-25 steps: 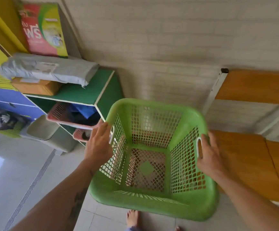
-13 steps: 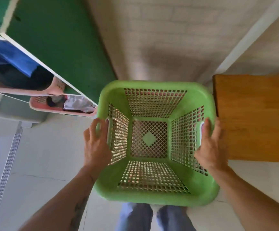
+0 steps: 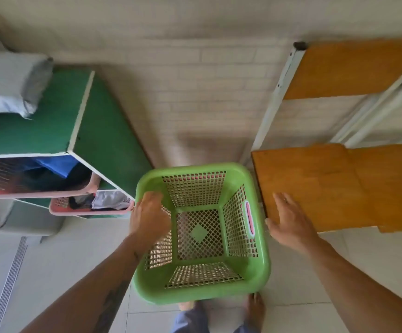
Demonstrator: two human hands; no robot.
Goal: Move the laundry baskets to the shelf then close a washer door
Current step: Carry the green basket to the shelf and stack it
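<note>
Green plastic, pierced all over with small holes, made up the laundry basket (image 3: 202, 234), which sat low in front of the person, apparently on the tiled floor (image 3: 50, 260) between a green cabinet (image 3: 103, 131) on the left and a wooden shelf (image 3: 315, 186) on the right, close by the brick wall. Neither hand gripped it. The left hand (image 3: 148, 217) hung over the basket's left rim with its fingers loose and spread, and whether it brushed the plastic could not be told through the blur. The right hand (image 3: 289, 222) was open and flat, just beside the right side of the basket and at the edge of the shelf board, clear of the pink-lined handle slot (image 3: 249, 217). Judging from that, the basket looked freshly set down rather than carried, parked beside the shelf and not on a board. Pink could be glimpsed through the holes, perhaps another basket underneath, though that was unsure. Two pink baskets (image 3: 89, 203) holding clothes sat in the cabinet's compartments, and a grey parcel (image 3: 12, 82) lay on top. Bare feet (image 3: 255, 306) showed just behind the basket. No washer was in sight, so its door presumably remained to be closed.
</note>
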